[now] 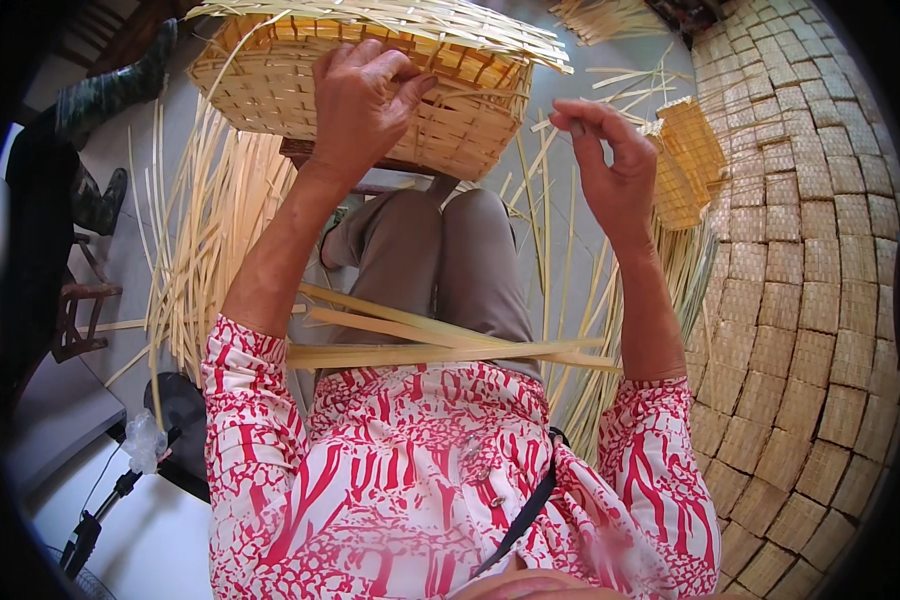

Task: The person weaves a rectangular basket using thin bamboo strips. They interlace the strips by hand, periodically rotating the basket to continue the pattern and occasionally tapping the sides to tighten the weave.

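Note:
A half-woven bamboo basket (270,80) rests on its side on a low stool beyond my knees, loose strip ends sticking out along its top edge. My left hand (360,100) lies flat on the basket's woven wall, fingers curled over it. To the right of the basket, my right hand (610,165) is raised in the air, thumb and forefinger pinched on a thin bamboo strip (548,200) that runs down toward the floor. Several long split bamboo strips (440,345) lie across my lap.
Bundles of bamboo strips (210,230) cover the floor on the left and right of my legs. A small finished basket (685,160) sits at the right, against a tall stack of woven baskets (810,300). A wooden stool (80,310) and a person's boots (110,95) stand at left.

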The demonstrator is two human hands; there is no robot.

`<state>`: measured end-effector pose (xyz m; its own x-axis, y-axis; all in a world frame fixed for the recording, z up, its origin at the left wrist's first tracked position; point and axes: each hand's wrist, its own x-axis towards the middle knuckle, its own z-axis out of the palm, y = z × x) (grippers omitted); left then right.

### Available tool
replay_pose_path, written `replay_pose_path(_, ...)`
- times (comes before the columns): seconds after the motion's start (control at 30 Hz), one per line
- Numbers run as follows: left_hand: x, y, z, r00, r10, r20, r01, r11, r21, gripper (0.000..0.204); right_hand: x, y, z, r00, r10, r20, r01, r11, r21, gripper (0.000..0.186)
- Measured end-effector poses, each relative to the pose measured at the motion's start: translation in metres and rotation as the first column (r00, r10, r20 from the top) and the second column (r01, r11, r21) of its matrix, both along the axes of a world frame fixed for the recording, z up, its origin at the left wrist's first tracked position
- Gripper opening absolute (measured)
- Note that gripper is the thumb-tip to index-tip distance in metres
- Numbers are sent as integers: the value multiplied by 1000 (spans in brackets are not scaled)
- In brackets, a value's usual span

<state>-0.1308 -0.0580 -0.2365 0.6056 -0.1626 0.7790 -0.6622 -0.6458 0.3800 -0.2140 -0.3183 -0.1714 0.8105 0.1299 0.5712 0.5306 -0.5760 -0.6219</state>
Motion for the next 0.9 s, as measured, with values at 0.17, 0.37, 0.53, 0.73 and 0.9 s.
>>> replay_pose_path(0.17,1,-2,1,1000,-12,18,12,1000,-22,18,32,29,25,988,112,107,-106,993,-57,20)
replay_pose_path(0.37,1,0,5,998,-50,28,52,997,-49,18,57,50,40,974,169,150,-155,982,-104,15)
replay_pose_path(0.53,2,1,7,986,-162,-42,159,986,-53,17,53,55,43,985,171,22,-167,977,-132,16)
replay_pose_path(0.73,-5,13,23,947,-276,-166,257,958,-128,17,42,47,20,983,180,42,-173,976,-134,15)
replay_pose_path(0.9,-3,33,11,980,-193,-42,173,939,-296,11,45,52,7,975,217,52,-213,974,-75,16)
